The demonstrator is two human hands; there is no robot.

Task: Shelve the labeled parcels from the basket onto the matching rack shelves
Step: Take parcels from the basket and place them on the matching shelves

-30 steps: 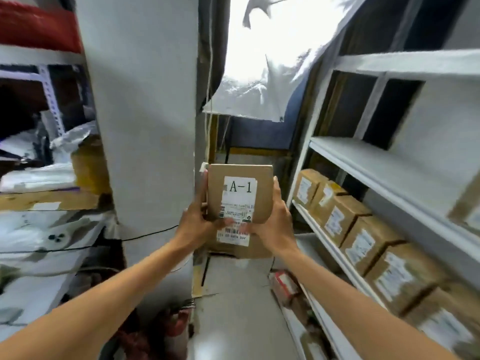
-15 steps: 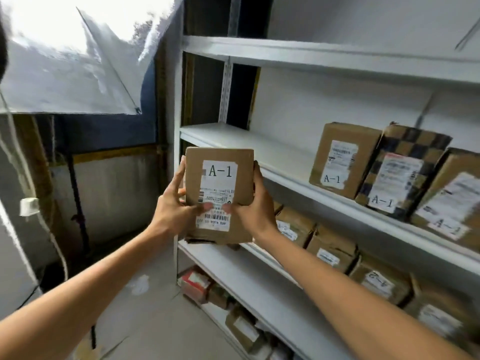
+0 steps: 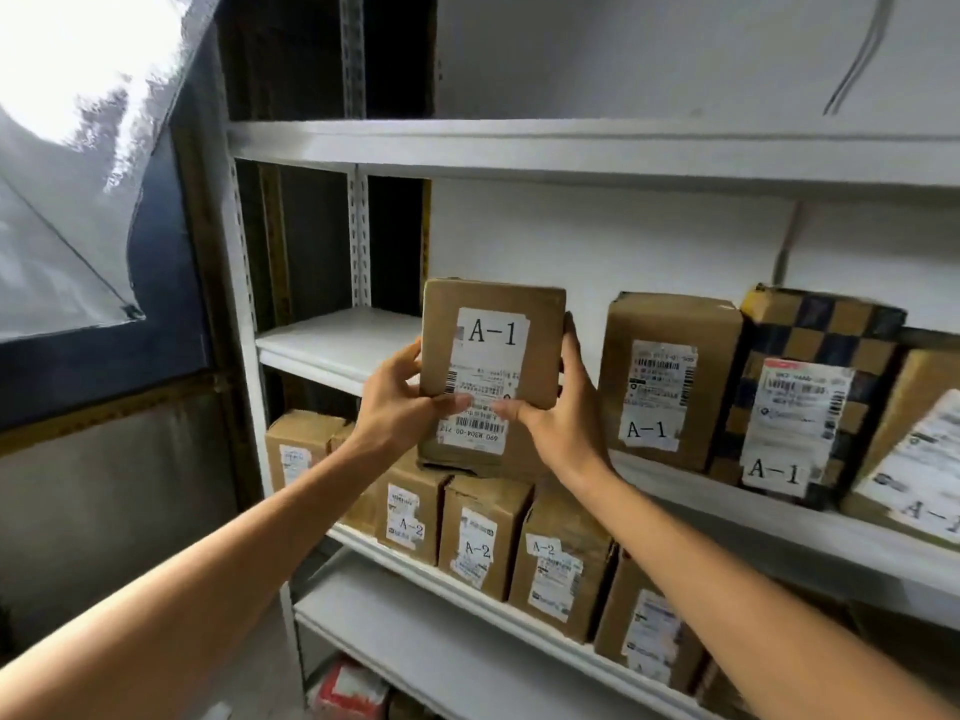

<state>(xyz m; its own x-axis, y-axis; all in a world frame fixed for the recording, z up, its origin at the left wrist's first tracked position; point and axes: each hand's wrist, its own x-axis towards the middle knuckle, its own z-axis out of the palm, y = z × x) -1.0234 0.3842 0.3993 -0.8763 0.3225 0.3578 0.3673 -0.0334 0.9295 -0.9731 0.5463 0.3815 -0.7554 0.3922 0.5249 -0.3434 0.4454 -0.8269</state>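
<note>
Cardboard parcel (image 3: 491,371) is upright in the air, just in front of the middle shelf's (image 3: 332,340) bare left end, beside a brown box (image 3: 670,376). Grip: left hand (image 3: 400,402) and right hand (image 3: 561,413) clamp its side edges, thumbs on the front label. Probably light, stiff, not slippery, so the side hold suits. Parcel label reads A-1; brown box A-1; lower boxes (image 3: 483,532) A-2. Fine print illegible.

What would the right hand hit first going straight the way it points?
Likely nothing near: right hand, gripping the held A-1 parcel, points up into the gap left of the shelved A-1 box, so the white back wall comes first. Depth unclear; that box is close.
</note>
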